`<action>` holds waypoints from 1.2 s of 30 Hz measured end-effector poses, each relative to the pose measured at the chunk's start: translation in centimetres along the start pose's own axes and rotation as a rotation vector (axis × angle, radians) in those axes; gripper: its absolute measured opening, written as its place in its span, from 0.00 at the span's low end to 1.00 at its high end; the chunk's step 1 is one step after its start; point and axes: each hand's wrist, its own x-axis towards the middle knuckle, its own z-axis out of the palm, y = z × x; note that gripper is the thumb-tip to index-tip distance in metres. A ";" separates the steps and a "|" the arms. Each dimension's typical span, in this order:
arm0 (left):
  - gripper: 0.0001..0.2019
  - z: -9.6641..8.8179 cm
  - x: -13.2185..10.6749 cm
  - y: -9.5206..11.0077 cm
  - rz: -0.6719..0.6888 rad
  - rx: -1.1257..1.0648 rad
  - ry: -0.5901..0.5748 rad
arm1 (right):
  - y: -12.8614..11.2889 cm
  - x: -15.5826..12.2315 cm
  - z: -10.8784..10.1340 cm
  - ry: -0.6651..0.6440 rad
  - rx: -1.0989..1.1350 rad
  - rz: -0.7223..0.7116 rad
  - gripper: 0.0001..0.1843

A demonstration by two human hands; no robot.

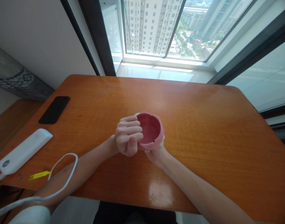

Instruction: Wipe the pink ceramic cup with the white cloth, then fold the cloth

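A pink bowl (153, 129) with a wavy, petal-like rim is tilted so that its dark pink inside faces up. Below and to the right of it, my right hand (157, 154) supports it, the fingers largely hidden underneath. Small white bits show around the bowl's outer edge; I cannot tell what they are. My left hand (129, 136) is closed in a fist, thumb folded against the fingers, and overlaps the bowl's left rim. Its palm is hidden, so anything inside it cannot be seen.
On the left of the wooden table (209, 124) lie a black phone (54, 109) and a white power strip (24, 151). A white cable (74, 166) with a yellow tag (40, 175) loops over my left forearm. A window (156, 28) stands beyond the table.
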 end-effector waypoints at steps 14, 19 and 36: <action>0.28 -1.7 -2.2 -4.8 -0.200 0.138 0.132 | -2.8 -3.1 -1.1 -0.647 -0.662 -0.176 0.16; 0.28 -0.3 -1.4 -4.6 -0.107 0.177 0.056 | -2.1 -3.9 -0.8 -0.776 -0.793 -0.226 0.22; 0.34 5.2 -0.9 -9.0 -0.235 0.043 -0.245 | -1.6 -3.8 -1.1 -0.790 -0.879 -0.217 0.23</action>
